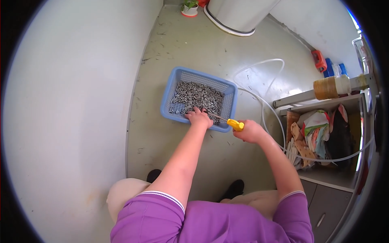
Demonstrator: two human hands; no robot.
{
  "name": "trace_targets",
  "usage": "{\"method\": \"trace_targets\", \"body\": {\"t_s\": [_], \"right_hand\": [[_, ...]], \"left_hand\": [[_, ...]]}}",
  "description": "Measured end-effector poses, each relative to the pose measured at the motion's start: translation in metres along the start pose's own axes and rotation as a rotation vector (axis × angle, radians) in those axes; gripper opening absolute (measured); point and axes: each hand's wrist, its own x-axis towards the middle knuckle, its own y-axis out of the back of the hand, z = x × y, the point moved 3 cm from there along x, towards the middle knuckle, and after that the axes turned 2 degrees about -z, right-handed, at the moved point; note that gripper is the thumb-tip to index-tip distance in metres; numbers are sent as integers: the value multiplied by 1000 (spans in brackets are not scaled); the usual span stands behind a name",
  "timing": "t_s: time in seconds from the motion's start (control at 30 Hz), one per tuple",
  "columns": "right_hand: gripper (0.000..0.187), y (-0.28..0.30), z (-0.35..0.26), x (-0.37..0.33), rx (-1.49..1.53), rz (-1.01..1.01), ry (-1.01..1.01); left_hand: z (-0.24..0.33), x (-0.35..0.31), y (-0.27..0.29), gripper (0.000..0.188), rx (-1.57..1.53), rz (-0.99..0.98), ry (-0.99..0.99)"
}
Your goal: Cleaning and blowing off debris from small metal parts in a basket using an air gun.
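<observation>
A blue plastic basket (167, 95) with meshed sides rests on the greenish floor (162, 154) in front of a seated or crouching person in a purple shirt (227, 220). Inside it lies a loose layer of small, shiny metal cylinders (198, 95), thinning at the near left corner, where the blue base shows. The left hand (198, 118) reaches over the basket's near rim, fingers spread among the cylinders; whether it pinches any cannot be told. The right hand (249, 132), just beyond the basket's near right corner, is closed around a yellow-handled tool (235, 124), whose thin metal shaft points over the rim toward the left hand. To the basket's right, a clear hose (259, 98) loops across the floor; farther right, cloths (316, 125) fill an open cabinet compartment. The cylinders look hard, smooth and light singly, likely to roll and slip, so pinching one around its middle should suit. The loaded basket is probably heavy and slightly flexible, best lifted by opposite rims. The tool seems stiff and light, best held by its handle.
</observation>
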Motion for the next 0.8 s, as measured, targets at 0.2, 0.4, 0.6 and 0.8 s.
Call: {"method": "trace_targets", "body": {"t_s": [0.2, 0.4, 0.6, 0.8], "right_hand": [[31, -2, 4, -6, 35, -4, 7], [30, 1, 3, -12, 63, 7, -4], [30, 0, 3, -6, 95, 26, 3], [30, 4, 9, -1, 159, 44, -25]], "left_hand": [[-12, 12, 6, 71, -106, 22, 127], [-55, 37, 6, 57, -219, 217, 231], [-33, 53, -5, 64, -665, 49, -45], [-34, 42, 12, 57, -1831, 193, -175]]}}
